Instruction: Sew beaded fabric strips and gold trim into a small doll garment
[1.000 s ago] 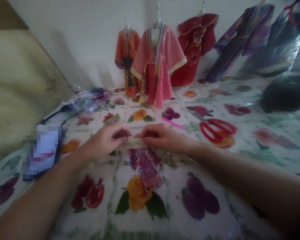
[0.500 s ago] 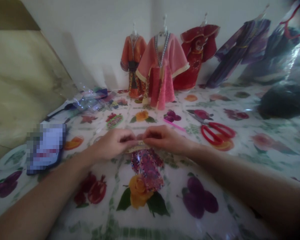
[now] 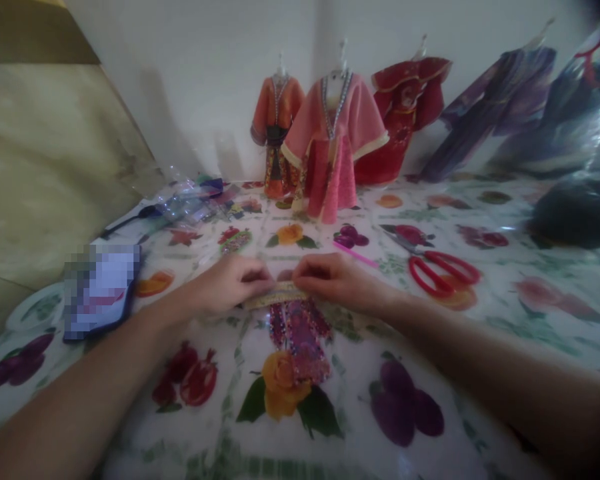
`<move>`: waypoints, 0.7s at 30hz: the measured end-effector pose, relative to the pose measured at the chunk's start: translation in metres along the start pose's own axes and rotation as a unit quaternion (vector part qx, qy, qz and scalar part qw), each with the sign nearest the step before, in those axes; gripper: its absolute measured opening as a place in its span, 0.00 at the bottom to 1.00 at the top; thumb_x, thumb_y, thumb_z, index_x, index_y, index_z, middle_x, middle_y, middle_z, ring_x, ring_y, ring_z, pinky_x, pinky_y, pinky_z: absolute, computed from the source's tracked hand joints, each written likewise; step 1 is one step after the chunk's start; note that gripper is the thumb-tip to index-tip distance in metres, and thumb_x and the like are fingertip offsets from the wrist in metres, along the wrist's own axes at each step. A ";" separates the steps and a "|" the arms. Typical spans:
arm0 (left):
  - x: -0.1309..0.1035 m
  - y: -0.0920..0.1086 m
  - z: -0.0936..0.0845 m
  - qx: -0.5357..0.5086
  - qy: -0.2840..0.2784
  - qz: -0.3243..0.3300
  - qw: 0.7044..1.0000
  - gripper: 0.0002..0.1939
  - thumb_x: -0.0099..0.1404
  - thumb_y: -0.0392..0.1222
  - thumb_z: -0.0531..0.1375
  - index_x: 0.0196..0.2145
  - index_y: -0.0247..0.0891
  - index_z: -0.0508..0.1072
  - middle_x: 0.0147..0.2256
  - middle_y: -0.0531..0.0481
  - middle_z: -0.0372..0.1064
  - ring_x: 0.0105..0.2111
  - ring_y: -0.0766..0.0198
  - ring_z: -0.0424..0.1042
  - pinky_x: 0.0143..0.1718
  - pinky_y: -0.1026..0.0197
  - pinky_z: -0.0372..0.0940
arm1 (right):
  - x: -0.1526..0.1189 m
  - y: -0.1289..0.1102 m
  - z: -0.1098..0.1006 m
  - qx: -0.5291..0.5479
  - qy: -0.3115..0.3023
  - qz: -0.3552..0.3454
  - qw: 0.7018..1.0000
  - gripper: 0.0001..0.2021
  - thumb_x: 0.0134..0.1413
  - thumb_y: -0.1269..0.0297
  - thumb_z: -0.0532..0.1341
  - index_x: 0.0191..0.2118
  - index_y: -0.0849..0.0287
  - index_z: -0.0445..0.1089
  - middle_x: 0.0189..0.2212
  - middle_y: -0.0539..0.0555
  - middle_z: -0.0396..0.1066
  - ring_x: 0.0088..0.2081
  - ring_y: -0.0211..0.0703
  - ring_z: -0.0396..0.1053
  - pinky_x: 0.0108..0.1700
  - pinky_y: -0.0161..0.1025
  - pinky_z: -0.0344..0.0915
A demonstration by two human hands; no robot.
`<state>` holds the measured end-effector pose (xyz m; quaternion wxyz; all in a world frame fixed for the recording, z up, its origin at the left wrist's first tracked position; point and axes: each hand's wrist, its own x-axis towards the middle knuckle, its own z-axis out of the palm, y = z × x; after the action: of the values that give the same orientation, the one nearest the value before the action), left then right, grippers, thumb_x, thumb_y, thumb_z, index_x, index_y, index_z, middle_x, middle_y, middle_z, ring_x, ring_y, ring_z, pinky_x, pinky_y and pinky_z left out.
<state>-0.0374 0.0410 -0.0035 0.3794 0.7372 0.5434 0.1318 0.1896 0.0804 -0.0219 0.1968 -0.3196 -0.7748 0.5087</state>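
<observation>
Between my hands lies a small purple beaded doll garment (image 3: pixel 303 337) with a pale gold band (image 3: pixel 273 295) along its top. My left hand (image 3: pixel 235 283) pinches the band's left part, thumb and fingers pressed together. On the other side, my right hand (image 3: pixel 330 280) grips the band's right part, fingers curled over it. The beaded panels hang down toward me and rest on the flowered tablecloth (image 3: pixel 200 440). My fingers hide part of the band's upper edge.
Red-handled scissors (image 3: pixel 443 273) and a pink stick (image 3: pixel 355 255) lie to the right. A green dish of beads (image 3: pixel 236 241) sits beyond my left hand. At left is a phone (image 3: pixel 103 290). Doll robes on stands, including a pink one (image 3: pixel 335 147), line the wall.
The view has shifted slightly, so everything sits a little further right. More of the gold band shows between my hands, which still hold it.
</observation>
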 end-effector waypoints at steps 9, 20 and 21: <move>-0.013 0.024 0.006 0.122 0.105 -0.003 0.987 0.17 0.62 0.50 0.61 0.47 0.42 0.73 0.37 0.51 0.73 0.28 0.66 0.67 0.29 0.63 0.58 | 0.000 -0.001 0.001 -0.002 0.001 -0.007 1.000 0.04 0.56 0.68 0.58 0.33 0.61 0.70 0.26 0.49 0.65 0.26 0.33 0.59 0.29 0.33 0.56; -0.008 0.020 0.025 0.021 0.069 -0.001 0.997 0.10 0.66 0.43 0.56 0.44 0.39 0.70 0.34 0.51 0.73 0.31 0.64 0.71 0.32 0.62 0.63 | 0.000 -0.001 0.001 -0.031 0.003 -0.025 0.999 0.10 0.59 0.62 0.57 0.29 0.60 0.67 0.23 0.47 0.60 0.26 0.34 0.57 0.28 0.34 0.54; -0.008 0.020 0.024 0.033 0.068 -0.007 0.997 0.09 0.66 0.44 0.56 0.41 0.39 0.71 0.32 0.51 0.73 0.30 0.64 0.71 0.31 0.62 0.62 | -0.001 -0.002 0.000 -0.032 0.003 -0.014 0.999 0.11 0.60 0.61 0.56 0.29 0.60 0.67 0.22 0.47 0.60 0.25 0.34 0.56 0.28 0.34 0.53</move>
<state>-0.0121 0.0218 -0.0038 0.3179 0.7350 0.5769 0.1609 0.1892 0.0790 -0.0198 0.1962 -0.3163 -0.7947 0.4794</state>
